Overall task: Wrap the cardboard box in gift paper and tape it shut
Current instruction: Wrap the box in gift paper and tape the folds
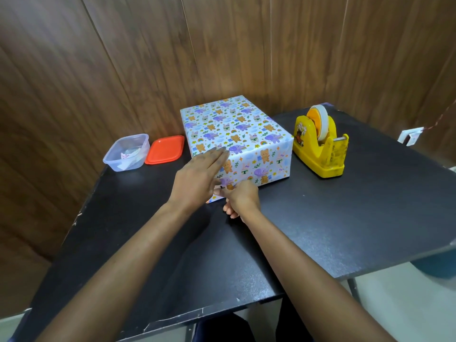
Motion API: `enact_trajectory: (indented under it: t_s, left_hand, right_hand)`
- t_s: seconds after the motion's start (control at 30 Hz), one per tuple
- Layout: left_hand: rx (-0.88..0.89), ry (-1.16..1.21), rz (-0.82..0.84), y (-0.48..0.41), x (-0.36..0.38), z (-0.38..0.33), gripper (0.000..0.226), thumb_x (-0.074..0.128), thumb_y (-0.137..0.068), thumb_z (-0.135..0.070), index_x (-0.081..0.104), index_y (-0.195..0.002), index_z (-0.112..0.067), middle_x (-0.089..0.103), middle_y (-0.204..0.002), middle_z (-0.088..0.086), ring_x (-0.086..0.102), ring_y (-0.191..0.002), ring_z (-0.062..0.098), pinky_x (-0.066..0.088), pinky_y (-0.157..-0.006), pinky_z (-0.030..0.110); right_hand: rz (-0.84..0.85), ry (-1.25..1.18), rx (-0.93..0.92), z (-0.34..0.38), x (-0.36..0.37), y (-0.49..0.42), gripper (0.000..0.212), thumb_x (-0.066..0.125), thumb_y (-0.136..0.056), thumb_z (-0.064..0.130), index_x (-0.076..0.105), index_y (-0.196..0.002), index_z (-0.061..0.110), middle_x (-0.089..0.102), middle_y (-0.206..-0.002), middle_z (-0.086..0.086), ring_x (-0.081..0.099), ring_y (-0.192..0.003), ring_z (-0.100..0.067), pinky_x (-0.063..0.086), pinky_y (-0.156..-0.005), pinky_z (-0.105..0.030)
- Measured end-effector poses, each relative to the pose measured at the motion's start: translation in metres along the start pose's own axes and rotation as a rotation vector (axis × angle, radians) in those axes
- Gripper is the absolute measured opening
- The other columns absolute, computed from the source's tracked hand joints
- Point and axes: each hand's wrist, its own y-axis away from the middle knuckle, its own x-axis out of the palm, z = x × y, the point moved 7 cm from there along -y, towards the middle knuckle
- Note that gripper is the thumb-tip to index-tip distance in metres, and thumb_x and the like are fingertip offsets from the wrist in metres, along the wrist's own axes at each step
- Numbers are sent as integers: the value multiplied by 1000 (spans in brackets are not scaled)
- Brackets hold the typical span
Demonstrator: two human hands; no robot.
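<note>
Your left hand [199,176] lies flat, fingers straight and together, against the near left corner of the rectangular cardboard box wrapped in white gift paper printed with bears and purple elephants [237,129]. Your right hand [240,197] sits curled low at the foot of the same near face, beside a small loose flap of printed paper [212,199]. Whether its fingers pinch that flap or only press it cannot be told from here.

The box sits flat on the black surface [345,218], towards the back, close to the brown wood-panelled wall [123,58]. It looks light and stiff, while its paper skin is likely thin, slick and easy to crease or tear. Hold it with flat palms on the broad faces and pinch only at the folded edges.

A yellow plastic tape dispenser carrying a white roll [320,144] stands just beside the box on your right. A clear plastic tub [127,153] and its flat red lid [164,149] lie to the left, the lid nearly touching the box. The tub sits at the surface's left edge. Open room for turning the box lies in front, towards you.
</note>
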Motion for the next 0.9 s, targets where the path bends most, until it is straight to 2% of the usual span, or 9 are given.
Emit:
enact_trajectory:
  t_s: [0.1,0.2,0.27,0.33,0.4,0.5,0.6,0.77,0.9]
  left_hand:
    - [0,28,27,-1,-3,1,71,77,-72,-5,50,-136,-18,51,-139,-4,51,-125,18,48,-91,28]
    - [-218,406,187,-1,1,18,71,55,-80,9,44,-138,-31,36,-144,-21,30,-136,1,32,-105,14]
    - [-406,828,232,1,3,26,77,46,-77,16,47,-134,-36,34,-144,-23,24,-137,-4,29,-112,23]
    - [-600,1157,72,1,-2,33,74,47,-77,14,49,-132,-36,37,-144,-18,33,-135,3,39,-106,30]
    - [-814,1331,-113,6,-2,41,57,49,-84,5,52,-129,-30,54,-134,-8,54,-119,10,49,-92,29]
    - [-1074,1429,-122,11,8,30,20,47,-94,-8,57,-110,-16,65,-118,8,70,-75,8,53,-57,21]
    - [-1168,1564,-125,14,11,10,27,39,-100,-13,55,-121,-7,62,-111,12,66,-55,4,49,-43,16]
    - [-1218,1631,-74,18,8,-3,29,38,-101,-16,53,-125,-10,69,-97,6,69,-63,11,52,-45,23]
    - [-1212,1544,-18,17,1,-5,28,37,-101,-15,51,-123,-25,68,-106,3,68,-79,18,54,-48,29]
  right_hand:
    - [59,43,32,-1,-3,7,21,66,-87,14,56,-73,2,58,-55,-12,51,-39,-16,42,-37,-21]
    - [40,62,-74,21,-35,15,22,59,-89,6,56,-67,3,58,-55,-11,52,-39,-15,42,-39,-20]
    - [-179,175,-286,55,-80,16,22,60,-88,12,60,-67,7,60,-61,-8,56,-55,-19,42,-51,-25]
    - [-426,298,-467,86,-122,18,18,60,-89,19,60,-72,12,64,-80,-6,57,-79,-22,36,-62,-28]
    - [-564,410,-519,97,-147,12,16,54,-90,21,60,-78,14,63,-93,-5,51,-99,-25,31,-68,-28]
    - [-522,425,-379,80,-162,-21,30,50,-93,35,61,-88,8,63,-103,-15,53,-104,-36,38,-76,-35]
    - [-303,40,-193,58,-158,-42,35,53,-92,36,62,-90,3,66,-104,-20,63,-95,-36,52,-88,-49]
    - [-363,58,-110,45,-175,-28,26,52,-88,25,58,-73,4,67,-93,-23,65,-87,-40,55,-78,-55]
    - [-390,130,-97,48,-178,-12,30,49,-93,21,51,-67,6,64,-91,-22,64,-90,-40,55,-80,-51]
